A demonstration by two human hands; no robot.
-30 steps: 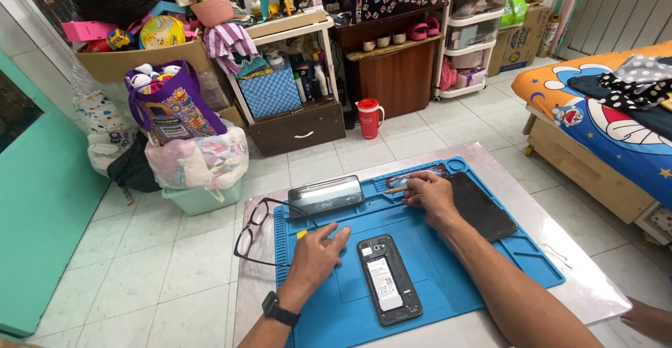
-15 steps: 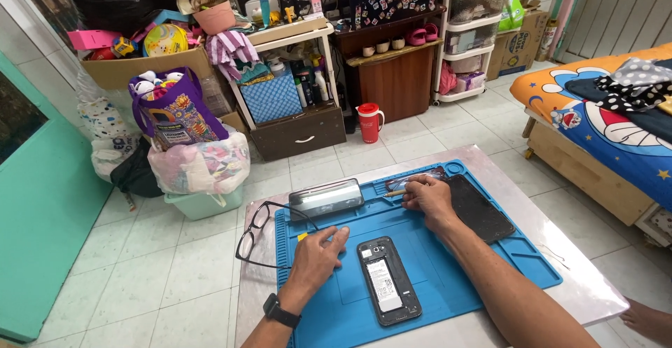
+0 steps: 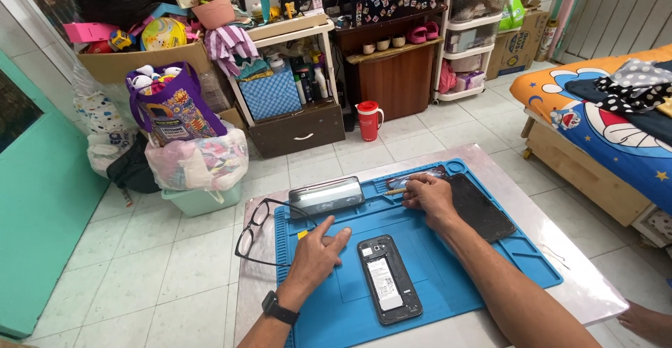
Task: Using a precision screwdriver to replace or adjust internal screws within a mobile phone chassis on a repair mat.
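The left hand (image 3: 316, 257) is laid flat, fingers spread, on the blue mat (image 3: 490, 264) beside the opened phone (image 3: 389, 278). A thin tool (image 3: 395, 192) is apparently pinched in the right hand (image 3: 428, 197).

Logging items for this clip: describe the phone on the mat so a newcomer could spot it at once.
On the table lies a blue work mat. Near its front edge, between the person's forearms, lies the phone, back cover off. Unlike the flat black panel, its pale battery shows.

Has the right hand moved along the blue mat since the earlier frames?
No. The right hand rests at the far edge of the blue mat, beside the black tablet, as before.
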